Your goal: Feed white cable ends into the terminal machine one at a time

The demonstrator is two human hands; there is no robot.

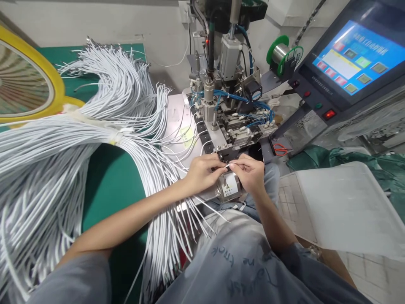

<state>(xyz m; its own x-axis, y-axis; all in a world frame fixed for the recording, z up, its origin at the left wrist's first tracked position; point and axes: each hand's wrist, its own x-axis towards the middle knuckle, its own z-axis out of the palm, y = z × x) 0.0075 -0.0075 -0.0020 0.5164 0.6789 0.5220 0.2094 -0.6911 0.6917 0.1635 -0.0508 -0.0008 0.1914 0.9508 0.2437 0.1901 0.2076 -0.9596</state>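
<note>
My left hand (205, 171) and my right hand (249, 171) meet fingertip to fingertip at the front edge of the machine (226, 101). Between them runs a short stretch of thin white cable (229, 165), pinched from both sides. Its tip and whatever sits on it are too small to make out. Just below the fingers is a metal motor-like block with a white label (229, 185). Several single white cables rise from the bundle beside my left hand to a row of black blocks (204, 134) on the machine's left side.
Large bundles of white cables (126, 141) spread over the green table (114, 177). A yellow-rimmed fan (58, 80) stands at left. To the right are a touchscreen panel (357, 59), a green wire spool (280, 54), red-handled scissors (281, 149) and a translucent bin (344, 202).
</note>
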